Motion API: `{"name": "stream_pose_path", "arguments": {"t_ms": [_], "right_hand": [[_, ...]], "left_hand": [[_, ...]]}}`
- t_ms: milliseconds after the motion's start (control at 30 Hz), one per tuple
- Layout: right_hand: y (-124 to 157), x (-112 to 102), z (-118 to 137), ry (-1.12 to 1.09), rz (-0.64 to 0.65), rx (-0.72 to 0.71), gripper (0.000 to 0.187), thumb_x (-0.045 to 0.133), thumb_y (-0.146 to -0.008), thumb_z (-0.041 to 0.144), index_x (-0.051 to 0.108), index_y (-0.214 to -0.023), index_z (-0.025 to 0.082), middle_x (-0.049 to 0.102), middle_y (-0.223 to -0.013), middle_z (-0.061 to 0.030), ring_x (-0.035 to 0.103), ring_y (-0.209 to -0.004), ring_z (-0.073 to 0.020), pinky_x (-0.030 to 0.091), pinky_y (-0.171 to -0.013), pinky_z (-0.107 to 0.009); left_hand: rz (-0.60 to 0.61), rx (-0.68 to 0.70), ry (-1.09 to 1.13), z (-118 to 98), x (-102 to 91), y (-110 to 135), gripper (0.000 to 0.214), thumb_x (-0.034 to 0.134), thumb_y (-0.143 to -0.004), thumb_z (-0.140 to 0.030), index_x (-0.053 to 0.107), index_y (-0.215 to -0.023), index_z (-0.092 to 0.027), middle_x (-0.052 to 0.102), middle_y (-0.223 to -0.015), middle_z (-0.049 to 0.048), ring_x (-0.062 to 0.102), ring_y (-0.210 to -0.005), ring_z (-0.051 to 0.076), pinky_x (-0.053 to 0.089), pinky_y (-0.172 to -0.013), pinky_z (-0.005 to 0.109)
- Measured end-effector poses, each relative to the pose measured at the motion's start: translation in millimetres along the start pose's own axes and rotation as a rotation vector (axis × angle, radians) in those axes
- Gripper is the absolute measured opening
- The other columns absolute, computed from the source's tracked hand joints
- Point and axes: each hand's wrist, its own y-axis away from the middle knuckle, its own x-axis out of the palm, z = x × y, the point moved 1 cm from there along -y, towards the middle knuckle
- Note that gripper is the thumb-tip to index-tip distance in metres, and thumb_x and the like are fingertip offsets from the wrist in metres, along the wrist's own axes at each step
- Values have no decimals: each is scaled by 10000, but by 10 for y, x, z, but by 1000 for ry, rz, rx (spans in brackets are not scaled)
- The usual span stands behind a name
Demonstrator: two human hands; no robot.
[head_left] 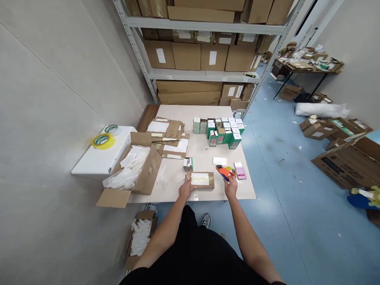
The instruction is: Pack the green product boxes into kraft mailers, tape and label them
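A small flat cardboard box (211, 180) with a white label and clear tape lies at the table's near edge. My left hand (186, 189) grips its left end, thumb along the near side. To the right of the box, my right hand (230, 187) is closed on an orange and blue tape dispenser (225, 171) loaded with yellowish tape, held apart from the box. Just behind the box stands a small open green-and-white carton (188, 164). A white card (219, 161) lies beyond the dispenser, and pink-purple slips (241, 173) lie to its right.
Green-and-white cartons (227, 130) crowd the table's back right. Flattened cardboard (173, 130) is piled at the back left. An open box (151, 170) of white packing stands at left, beside tape rolls (103, 141) on a white surface. Loaded shelving (204, 75) rises behind the table.
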Motion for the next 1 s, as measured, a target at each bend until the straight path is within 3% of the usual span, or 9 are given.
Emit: {"name": "stream_pose_path", "arguments": {"t_ms": [133,300,467,600,700,867,1000], "right_hand": [[43,42,451,-343,54,-26,264,618,-920,440,693,-979,194,686,-996,-106,635,-937,-261,539,-879,-407],[258,274,806,-514,273,43,273,688,-851,463,737,-951,214,737,-996,-90,669,-944,-271,561,-878,-399],[406,455,777,-548,406,102,292,726,-786,484,741,-920,224,761,-995,-84,696,-900,-271,576,-839,-391],[406,493,694,-537,434,131,336,733,-763,527,712,-883,214,755,-925,-75,689,-841,-257,573,-798,-373],[396,507,666,-555,443,145,363,740,-747,555,700,-868,215,739,-867,-61,675,-799,-247,568,-766,-363],[399,533,633,-609,446,137,371,747,-728,565,685,-832,214,722,-823,-45,657,-764,-233,559,-762,-360],[388,540,601,-580,450,122,390,723,-734,583,686,-850,212,734,-848,-51,657,-773,-231,558,-768,-360]], "left_hand": [[-4,20,8,-21,-22,32,766,679,-911,-462,370,-1605,-359,34,-1752,47,635,-1270,334,536,-997,416],[-23,33,74,15,-19,55,766,728,-872,-451,429,-1572,-367,70,-1751,45,614,-1309,334,530,-1005,406],[-44,59,101,31,-18,70,789,767,-847,-449,453,-1563,-338,107,-1750,72,541,-1386,351,504,-1031,399],[-37,39,81,16,-31,121,790,769,-853,-458,448,-1561,-321,94,-1752,93,484,-1420,383,480,-1049,419],[-116,46,124,8,-83,189,781,764,-855,-433,449,-1554,-290,101,-1751,110,460,-1438,386,474,-1060,429],[-344,154,312,-75,-350,275,678,693,-901,-293,437,-1528,-281,490,-1577,89,529,-1388,277,456,-1113,389],[-361,240,371,-216,-571,273,632,738,-856,-243,506,-1442,-286,587,-1456,65,598,-1292,258,493,-1080,395]]}}
